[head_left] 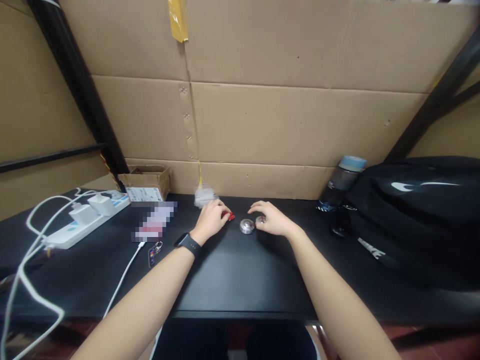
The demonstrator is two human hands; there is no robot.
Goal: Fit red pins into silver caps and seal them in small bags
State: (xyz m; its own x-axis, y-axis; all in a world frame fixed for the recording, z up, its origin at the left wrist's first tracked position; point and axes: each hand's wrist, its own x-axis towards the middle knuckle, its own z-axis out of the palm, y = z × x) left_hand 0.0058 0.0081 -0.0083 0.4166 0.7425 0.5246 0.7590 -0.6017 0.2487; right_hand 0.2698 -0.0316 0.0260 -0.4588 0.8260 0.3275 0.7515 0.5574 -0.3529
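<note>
A small round silver metal disc (247, 226) lies on the black desk (232, 270) between the 2 hands, just left of the right hand (273, 219) and slightly farther from the left hand (210, 220); being round, it shows no long axis. The right hand's curled fingers pinch a second small silver piece (260, 219). The left hand closes loosely over a small red object (228, 216), beside a clear plastic bag (205, 195).

Disc (247, 226) btwn hands; bottle (339, 184) right, prob. upright.
</note>
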